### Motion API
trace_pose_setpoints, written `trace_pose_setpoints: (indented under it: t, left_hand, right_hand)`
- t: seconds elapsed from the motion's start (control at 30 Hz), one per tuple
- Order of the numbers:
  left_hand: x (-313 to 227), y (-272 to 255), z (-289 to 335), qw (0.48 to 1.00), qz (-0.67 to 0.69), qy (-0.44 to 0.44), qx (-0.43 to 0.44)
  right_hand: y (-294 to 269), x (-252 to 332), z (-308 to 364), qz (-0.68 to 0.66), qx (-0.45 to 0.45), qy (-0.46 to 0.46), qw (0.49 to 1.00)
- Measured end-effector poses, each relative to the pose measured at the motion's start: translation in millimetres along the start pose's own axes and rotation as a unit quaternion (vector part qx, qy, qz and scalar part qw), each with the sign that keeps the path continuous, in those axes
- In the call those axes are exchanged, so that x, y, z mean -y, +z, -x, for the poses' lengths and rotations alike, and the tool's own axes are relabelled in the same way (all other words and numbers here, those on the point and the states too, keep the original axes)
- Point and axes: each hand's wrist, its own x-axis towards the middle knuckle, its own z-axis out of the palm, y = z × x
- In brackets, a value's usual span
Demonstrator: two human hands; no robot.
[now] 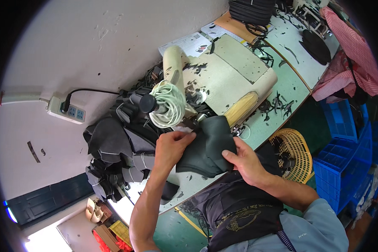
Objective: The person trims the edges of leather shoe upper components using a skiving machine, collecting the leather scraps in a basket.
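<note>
Grip check, left to right: left hand [171, 147] pinches the upper edge of the dark fabric piece [208, 145], thumb and fingertips closed on the material at about 10 o'clock of the piece. Right hand [244, 161] is clamped on its lower right edge at about 4 o'clock, thumb laid on top. Fabric sits at the near edge of the counter [281, 90], just in front of the cream sewing machine [214, 80], with the cone of white cord [169, 105] at 11 o'clock from my left hand.

Pile of dark finished pieces [113, 151] lies at 9 o'clock, yellow basket [292, 153] at 3 o'clock, blue crates [344, 159] beyond it.

Judgement: keep both pinches taut so the edge stays flat and aligned, and keep left fingertips clear of the needle area, which I cannot see behind the cord. Loose scraps on the counter could snag; feed slowly.
</note>
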Motion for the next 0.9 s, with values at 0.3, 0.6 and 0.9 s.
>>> trace_pose_setpoints:
  t: [0.3, 0.6, 0.9]
  left_hand:
    - [1, -5, 9, 0.999, 0.033, 0.023, -0.003]
    - [23, -1, 2, 0.991, 0.13, 0.023, 0.008]
    - [13, -3, 6, 0.981, 0.191, 0.002, 0.039]
  right_hand:
    - [3, -5, 2, 0.002, -0.018, -0.019, 1.0]
    - [1, -2, 3, 0.037, -0.032, -0.003, 0.999]
    - [-1, 3, 4, 0.058, -0.031, -0.032, 0.997]
